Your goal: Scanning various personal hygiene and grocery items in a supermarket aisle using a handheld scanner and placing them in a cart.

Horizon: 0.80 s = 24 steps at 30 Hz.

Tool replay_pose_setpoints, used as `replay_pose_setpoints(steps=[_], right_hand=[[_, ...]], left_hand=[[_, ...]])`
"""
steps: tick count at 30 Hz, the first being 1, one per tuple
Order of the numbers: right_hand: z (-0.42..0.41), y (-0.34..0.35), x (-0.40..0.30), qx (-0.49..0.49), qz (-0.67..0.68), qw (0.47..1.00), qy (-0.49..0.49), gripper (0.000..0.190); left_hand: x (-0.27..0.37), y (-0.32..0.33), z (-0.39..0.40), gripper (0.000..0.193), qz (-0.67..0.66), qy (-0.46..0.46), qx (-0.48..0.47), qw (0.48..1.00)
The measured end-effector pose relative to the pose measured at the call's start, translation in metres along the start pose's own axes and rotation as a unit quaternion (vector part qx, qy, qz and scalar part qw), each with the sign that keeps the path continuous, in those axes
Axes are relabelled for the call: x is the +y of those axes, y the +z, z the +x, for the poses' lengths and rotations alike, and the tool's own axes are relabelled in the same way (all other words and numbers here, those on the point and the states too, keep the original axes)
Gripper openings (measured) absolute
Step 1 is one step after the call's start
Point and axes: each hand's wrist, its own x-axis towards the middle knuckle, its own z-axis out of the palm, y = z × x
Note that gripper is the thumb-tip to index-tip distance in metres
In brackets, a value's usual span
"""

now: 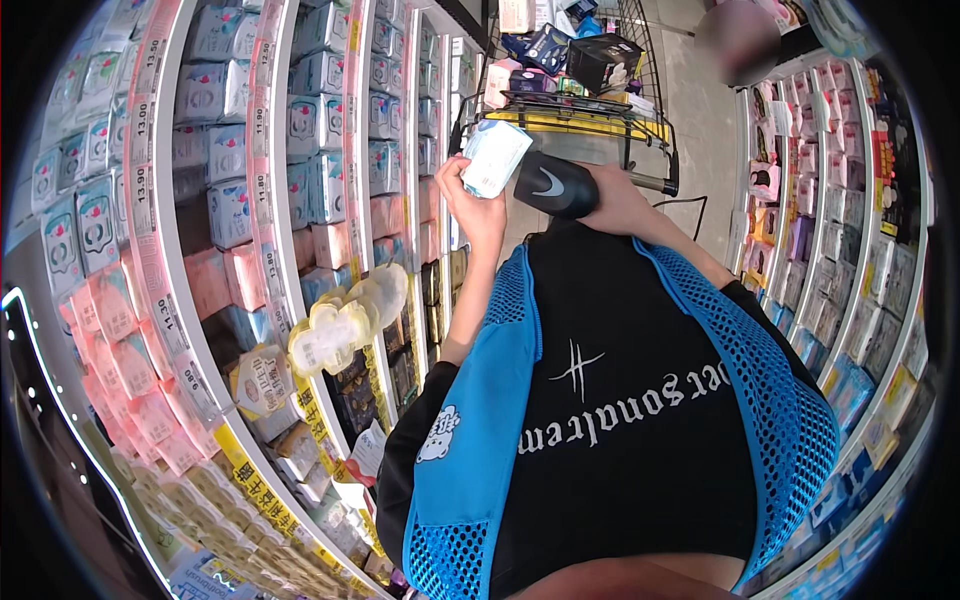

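Observation:
My left hand (480, 210) holds up a white and pale-blue soft packet (496, 156), its printed face towards me, fingers at its left edge and below it. Close by on the right, my right hand (619, 196) is wrapped around a black handheld device (556, 186), shaped like a barcode scanner, with a pale curved mark on its top. The device's left end is near the packet's lower right side; whether they touch is unclear. Both are in front of the handle end of a wire shopping cart (577, 120), which holds a pile of mixed packets (547, 52).
Tall shelves (180, 247) of blue, white and pink packets with price strips curve along my left. Round yellowish tags (349, 322) stick out from them. More stocked shelves (840, 225) line the right side. Grey tiled floor (712, 142) shows beside the cart. A blurred shape is at top right.

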Motion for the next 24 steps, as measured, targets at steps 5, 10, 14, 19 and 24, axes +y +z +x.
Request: replay_pose_setpoints(steps=[5, 10, 14, 19, 24], right_hand=[[0.002, -0.003, -0.006, -0.007, -0.005, 0.999, -0.038, 0.071], [0.009, -0.005, 0.002, -0.039, -0.025, 0.998, -0.043, 0.076], [0.013, -0.015, -0.008, -0.075, -0.063, 0.995, -0.003, 0.059], [0.019, -0.005, 0.013, -0.023, -0.02, 0.999, -0.012, 0.055], [0.015, -0.01, 0.045, 0.011, -0.057, 0.997, 0.044, 0.047]], left_hand=[[0.008, 0.002, 0.005, 0.052, 0.037, 0.051, -0.026, 0.998], [0.011, 0.003, 0.004, 0.052, 0.029, 0.035, -0.03, 0.999], [0.007, 0.006, 0.004, 0.055, 0.027, 0.037, -0.044, 0.998], [-0.021, 0.028, 0.002, 0.054, -0.177, -0.186, -0.075, 0.964], [-0.035, 0.062, 0.041, 0.058, -0.183, -0.356, -0.139, 0.906]])
